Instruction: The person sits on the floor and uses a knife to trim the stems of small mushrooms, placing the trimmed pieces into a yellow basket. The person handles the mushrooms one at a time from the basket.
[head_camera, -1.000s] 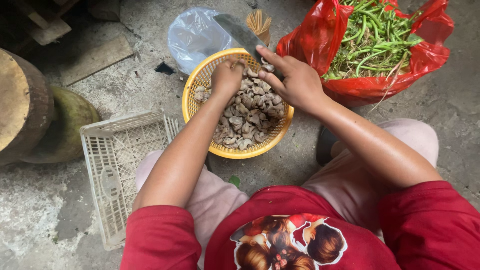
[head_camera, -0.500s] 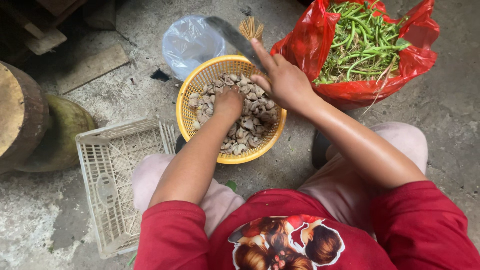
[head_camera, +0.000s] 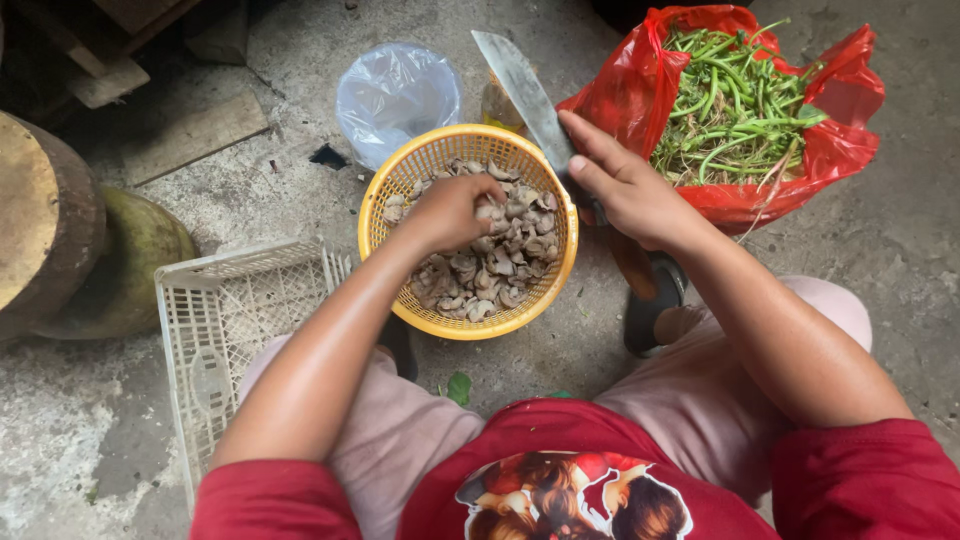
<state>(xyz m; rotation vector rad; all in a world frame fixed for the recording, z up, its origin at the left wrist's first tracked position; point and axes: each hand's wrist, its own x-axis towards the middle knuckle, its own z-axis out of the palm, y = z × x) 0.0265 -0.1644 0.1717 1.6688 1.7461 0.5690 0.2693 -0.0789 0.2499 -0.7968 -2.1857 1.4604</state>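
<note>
We start at the bottom of the frame: red sleeves and pale pink trousers, both forearms running up toward the centre.

Left hand (head_camera: 452, 212) sits inside the yellow basket (head_camera: 400, 180), centre frame, fingers curled down and pinching into the mushroom pieces (head_camera: 490, 270). We cannot tell which piece it has, since the fingertips are buried in the heap. The pieces lie directly under and just right of this hand, so it is the nearer one to them.

Right hand (head_camera: 625, 185) is just outside the basket's right rim, centre-right of frame, fingers pressed together and wrapped round the grip of a knife (head_camera: 525, 90). The index finger is laid straight along the back of the blade. The blade's long axis runs diagonally from the hand up and left toward the top centre, crossing over the basket's upper right rim, tip pointing away from us. So the blade lies above and right of the left hand, close but not touching it.

White plastic crate (head_camera: 225, 320) lies at lower left, beside the left knee. Left edge of frame has a round wooden block (head_camera: 40, 215) leaning against a greenish rounded thing.

Farther up, a clear plastic bag (head_camera: 395, 95) touches the basket's upper left rim. In the upper right, a red plastic bag (head_camera: 640, 85) is open, full of green stalks (head_camera: 735, 110), just beyond the right hand.
</note>
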